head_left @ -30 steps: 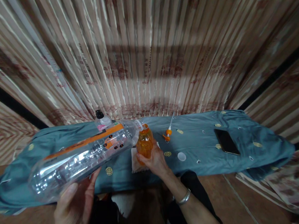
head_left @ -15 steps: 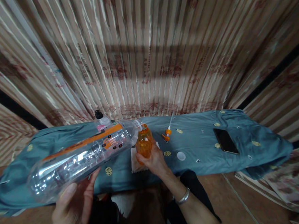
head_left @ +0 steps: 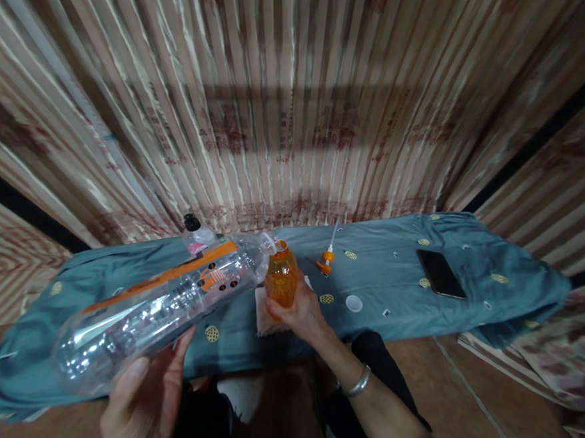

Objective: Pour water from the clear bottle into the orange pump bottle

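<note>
Head view, only one. Left hand (head_left: 140, 406) cupped under the base end of a large clear plastic bottle with an orange label strip (head_left: 158, 308), fingers spread and curled up around it; bottle tipped near level, its open neck meeting the mouth of a small orange translucent plastic bottle (head_left: 281, 278). Right hand (head_left: 299, 312) wrapped closed around the lower part of that small bottle, holding it upright over a pale folded cloth (head_left: 264, 314) on the tabletop under a teal patterned cloth (head_left: 403, 304). Just beyond the right hand: an orange pump nozzle with white tube (head_left: 327, 260); to its right a small white cap (head_left: 353, 303); well right of that a black phone (head_left: 440, 273). Behind the big bottle, a small clear bottle with black cap (head_left: 197, 234). Judgement: pour goes best with necks kept touching, base raised slowly, small bottle held plumb; watch its fill level.
</note>
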The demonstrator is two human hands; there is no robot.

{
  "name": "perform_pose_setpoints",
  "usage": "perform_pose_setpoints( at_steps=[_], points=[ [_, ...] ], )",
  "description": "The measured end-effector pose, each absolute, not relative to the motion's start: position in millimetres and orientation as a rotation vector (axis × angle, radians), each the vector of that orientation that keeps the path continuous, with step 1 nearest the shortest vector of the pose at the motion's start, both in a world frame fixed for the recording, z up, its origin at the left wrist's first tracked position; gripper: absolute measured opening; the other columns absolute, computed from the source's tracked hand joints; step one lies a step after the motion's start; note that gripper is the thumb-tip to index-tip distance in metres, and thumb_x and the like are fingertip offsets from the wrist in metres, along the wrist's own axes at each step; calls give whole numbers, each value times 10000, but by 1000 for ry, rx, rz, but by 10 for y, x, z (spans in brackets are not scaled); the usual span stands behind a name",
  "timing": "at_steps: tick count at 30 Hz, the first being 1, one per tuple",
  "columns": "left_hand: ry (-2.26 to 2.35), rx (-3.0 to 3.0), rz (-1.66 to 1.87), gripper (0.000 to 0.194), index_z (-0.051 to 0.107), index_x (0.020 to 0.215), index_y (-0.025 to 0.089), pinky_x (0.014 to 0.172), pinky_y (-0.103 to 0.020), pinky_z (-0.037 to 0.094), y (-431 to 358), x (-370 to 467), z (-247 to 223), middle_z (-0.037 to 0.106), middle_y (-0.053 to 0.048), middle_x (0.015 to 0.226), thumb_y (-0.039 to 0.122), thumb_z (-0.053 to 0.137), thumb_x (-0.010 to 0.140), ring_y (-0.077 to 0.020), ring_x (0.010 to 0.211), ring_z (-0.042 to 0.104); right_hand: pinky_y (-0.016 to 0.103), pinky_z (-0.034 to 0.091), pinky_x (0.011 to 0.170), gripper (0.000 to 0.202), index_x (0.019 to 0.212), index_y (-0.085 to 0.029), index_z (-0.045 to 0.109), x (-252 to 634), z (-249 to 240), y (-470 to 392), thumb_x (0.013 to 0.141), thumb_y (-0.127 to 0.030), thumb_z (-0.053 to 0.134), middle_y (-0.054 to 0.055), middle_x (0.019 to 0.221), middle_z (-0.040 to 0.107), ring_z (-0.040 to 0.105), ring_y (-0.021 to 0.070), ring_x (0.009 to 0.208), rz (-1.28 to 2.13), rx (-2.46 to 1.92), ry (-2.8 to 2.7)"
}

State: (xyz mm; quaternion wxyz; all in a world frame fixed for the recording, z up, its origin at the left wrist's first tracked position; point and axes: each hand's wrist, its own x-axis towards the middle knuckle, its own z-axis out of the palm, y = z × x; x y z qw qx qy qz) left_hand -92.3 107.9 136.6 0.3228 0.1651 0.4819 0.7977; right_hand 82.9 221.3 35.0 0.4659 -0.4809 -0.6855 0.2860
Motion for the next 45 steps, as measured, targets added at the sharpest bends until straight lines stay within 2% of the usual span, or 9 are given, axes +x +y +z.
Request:
perform_pose_setpoints(
  at_steps=[6, 12, 19, 23, 28, 35, 41, 45],
  points=[
    [1290, 412, 2106, 347, 773, 956, 311, 1226, -595, 301, 1070, -882, 1382, 784, 22, 1070, 326, 784, 610, -372, 1344, 549, 453, 611, 1014, 727, 1419, -206, 475, 827, 335, 2215, 774, -328, 787, 132, 1266, 726, 725, 303, 1173, 642, -1191, -1700],
    [1218, 469, 2118, 325, 755, 869, 331, 1219, -545, 333, 1078, -931, 1353, 784, 21, 928, 407, 853, 568, -347, 1397, 503, 454, 607, 1020, 791, 1483, -206, 428, 840, 342, 2213, 783, -318, 779, 138, 1273, 723, 727, 300, 1171, 637, -1181, -1722],
    [1214, 484, 2106, 486, 743, 870, 338, 1186, -522, 389, 1078, -953, 1341, 776, 22, 1070, 516, 937, 461, -358, 1395, 501, 466, 598, 1029, 776, 1469, -195, 436, 845, 326, 2225, 781, -319, 774, 142, 1281, 717, 716, 307, 1186, 609, -1181, -1737],
    [1210, 499, 2084, 445, 739, 877, 354, 1194, -520, 378, 1060, -959, 1338, 764, 42, 1147, 500, 936, 506, -351, 1413, 482, 471, 605, 1012, 765, 1457, -184, 448, 854, 325, 2228, 783, -336, 777, 154, 1272, 719, 722, 315, 1170, 621, -1192, -1745],
    [1210, 531, 2057, 435, 740, 880, 361, 1186, -504, 387, 1054, -966, 1331, 762, 17, 1155, 514, 939, 525, -347, 1415, 483, 468, 610, 998, 785, 1473, -203, 442, 865, 314, 2231, 782, -341, 788, 139, 1261, 726, 730, 313, 1150, 595, -1188, -1760],
    [1215, 511, 2086, 457, 746, 911, 347, 1209, -561, 326, 1077, -948, 1350, 770, 11, 1114, 500, 932, 523, -359, 1378, 520, 502, 597, 1019, 838, 1493, -183, 422, 875, 265, 2248, 774, -355, 818, 170, 1294, 705, 709, 341, 1188, 605, -1203, -1780],
    [1189, 553, 2095, 425, 744, 927, 332, 1152, -483, 436, 1080, -959, 1330, 770, 15, 1105, 463, 912, 559, -326, 1390, 512, 518, 588, 1028, 845, 1491, -170, 415, 869, 226, 2259, 773, -357, 819, 185, 1298, 701, 699, 352, 1209, 585, -1193, -1771],
    [1207, 528, 2102, 398, 745, 923, 330, 1168, -504, 413, 1066, -946, 1327, 763, 17, 1152, 454, 896, 576, -338, 1386, 514, 509, 595, 1021, 829, 1488, -194, 415, 862, 251, 2252, 776, -357, 807, 163, 1285, 709, 707, 339, 1192, 597, -1198, -1768]
  ],
)
